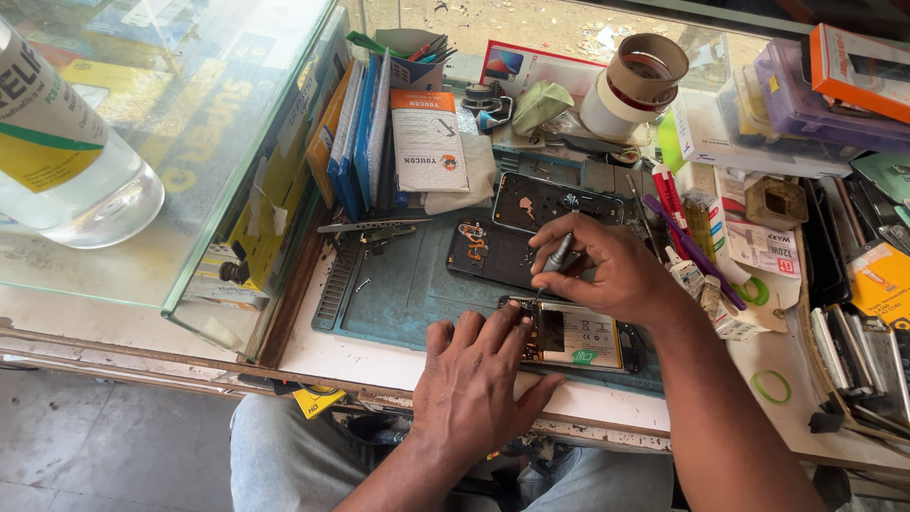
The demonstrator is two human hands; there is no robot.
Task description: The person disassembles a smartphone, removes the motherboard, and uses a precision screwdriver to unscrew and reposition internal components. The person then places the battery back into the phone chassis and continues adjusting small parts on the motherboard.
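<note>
1. Fingers of the right hand are pinching a slim grey screwdriver tightly, its long axis slanting from upper right down to lower left, its tip aiming at the top edge of the opened phone.
2. Left hand is lying flat with fingers spread, pressing on the phone's left end and grasping nothing; that end is hidden beneath it.
3. Lying lengthwise left to right, the phone is showing its battery face up on the teal work mat near the table's front edge.
4. Two dark phone panels are resting just behind, partly covered by the right hand.
5. Tape rolls, boxes and a glass case with a bottle, cut off at the left, are crowding the surroundings.
</note>
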